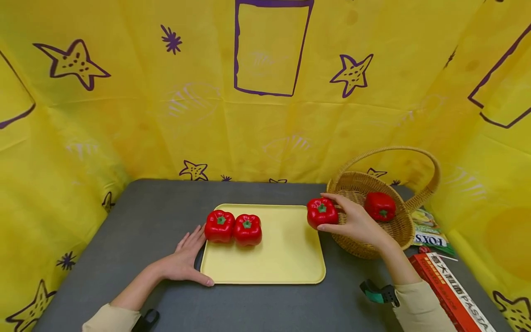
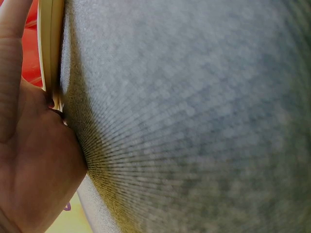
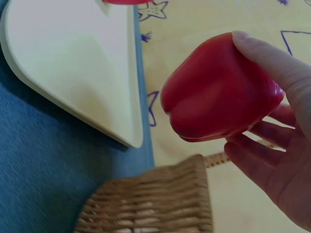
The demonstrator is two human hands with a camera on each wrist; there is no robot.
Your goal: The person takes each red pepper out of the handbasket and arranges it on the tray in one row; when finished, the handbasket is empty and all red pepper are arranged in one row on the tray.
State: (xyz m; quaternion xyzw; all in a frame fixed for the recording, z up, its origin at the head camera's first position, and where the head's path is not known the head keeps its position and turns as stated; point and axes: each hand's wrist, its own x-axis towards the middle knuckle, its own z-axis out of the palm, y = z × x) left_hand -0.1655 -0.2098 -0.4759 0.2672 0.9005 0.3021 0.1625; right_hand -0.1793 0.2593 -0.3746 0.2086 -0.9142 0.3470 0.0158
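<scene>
Between the thumb and fingers of my right hand (image 1: 357,222) is a red bell pepper (image 1: 322,213), held above the right edge of the yellow tray (image 1: 286,258). The right wrist view shows that pepper (image 3: 218,92) up in the air, its green stem out of sight there. Two more red bell peppers, a left one (image 1: 220,226) and a right one (image 1: 248,229), sit side by side on the tray's left part. My left hand (image 1: 184,258) rests with fingers spread at the tray's left edge. Another red bell pepper (image 1: 380,206) lies in the wicker basket (image 1: 352,246).
The basket's tall arched handle (image 1: 433,175) leans over to the right. Beside the basket are a green Fox's packet (image 1: 431,237) and a red pasta box (image 1: 452,295). Yellow patterned cloth (image 1: 265,138) encloses the grey table (image 1: 257,306) at the back and sides.
</scene>
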